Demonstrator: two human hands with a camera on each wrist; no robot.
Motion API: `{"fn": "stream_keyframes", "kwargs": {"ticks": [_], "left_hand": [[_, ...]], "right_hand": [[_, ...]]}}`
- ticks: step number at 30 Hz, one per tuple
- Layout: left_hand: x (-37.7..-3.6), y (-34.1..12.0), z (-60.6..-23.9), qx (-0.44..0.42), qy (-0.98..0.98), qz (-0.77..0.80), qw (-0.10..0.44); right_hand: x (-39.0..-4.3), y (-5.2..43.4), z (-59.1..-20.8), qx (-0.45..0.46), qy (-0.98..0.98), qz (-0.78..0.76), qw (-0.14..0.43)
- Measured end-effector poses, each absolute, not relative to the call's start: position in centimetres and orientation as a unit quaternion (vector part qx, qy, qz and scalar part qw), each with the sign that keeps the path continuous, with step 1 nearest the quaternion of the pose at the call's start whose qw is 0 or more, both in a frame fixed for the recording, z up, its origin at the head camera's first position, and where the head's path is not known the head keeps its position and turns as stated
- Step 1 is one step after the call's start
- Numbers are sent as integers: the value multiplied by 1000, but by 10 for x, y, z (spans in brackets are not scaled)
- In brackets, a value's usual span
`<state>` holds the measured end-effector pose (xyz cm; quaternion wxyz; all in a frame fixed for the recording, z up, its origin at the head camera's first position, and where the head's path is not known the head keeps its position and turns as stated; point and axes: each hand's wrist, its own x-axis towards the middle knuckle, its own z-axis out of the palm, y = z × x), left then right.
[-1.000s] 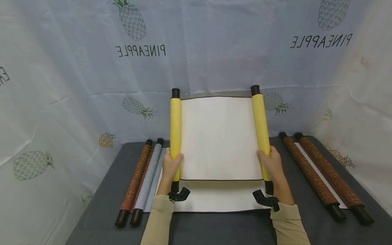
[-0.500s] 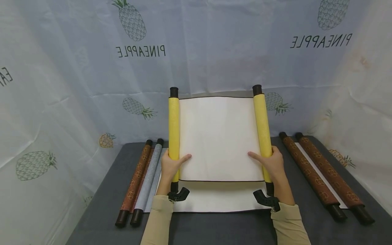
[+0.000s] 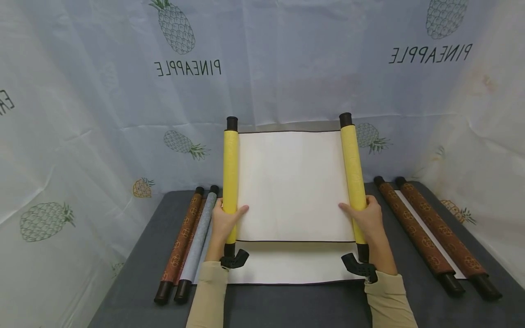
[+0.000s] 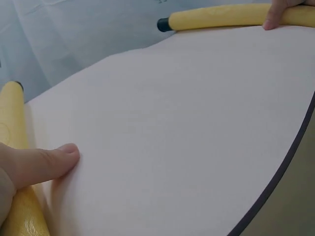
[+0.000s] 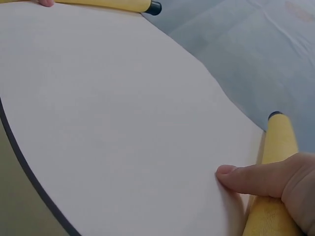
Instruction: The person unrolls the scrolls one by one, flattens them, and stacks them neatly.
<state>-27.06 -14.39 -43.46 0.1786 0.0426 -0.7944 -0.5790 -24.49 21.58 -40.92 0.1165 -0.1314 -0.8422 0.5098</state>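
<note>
Moved: both thumbs pulled back toward the rollers since half a second ago.
Head: left hand (image 3: 227, 222) and right hand (image 3: 368, 219) each wrap a yellow roller, holding the scroll (image 3: 293, 184) open above the surface (image 3: 135, 255).
Left wrist: thumb on paper (image 4: 187, 128); fingers probably curled behind.
Right wrist: same, thumb pressing the sheet.

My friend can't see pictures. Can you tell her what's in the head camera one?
Two hands hold up an open scroll: the left hand grips its left yellow roller, the right hand its right yellow roller. Rolled scrolls lie either side on a grey table, before a pineapple-print cloth.
</note>
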Motion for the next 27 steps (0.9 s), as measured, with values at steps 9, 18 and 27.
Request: {"fn": "stream_keyframes", "kwargs": {"ticks": [9, 18, 27], "left_hand": [[-271, -150, -433, 33, -787, -588, 186], [-272, -157, -436, 39, -791, -578, 198], [-273, -160, -436, 26, -791, -577, 203]], "right_hand": [[-245, 221, -410, -133, -841, 507, 134], [-241, 221, -408, -137, -844, 502, 128], [-239, 224, -408, -151, -844, 485, 173]]}}
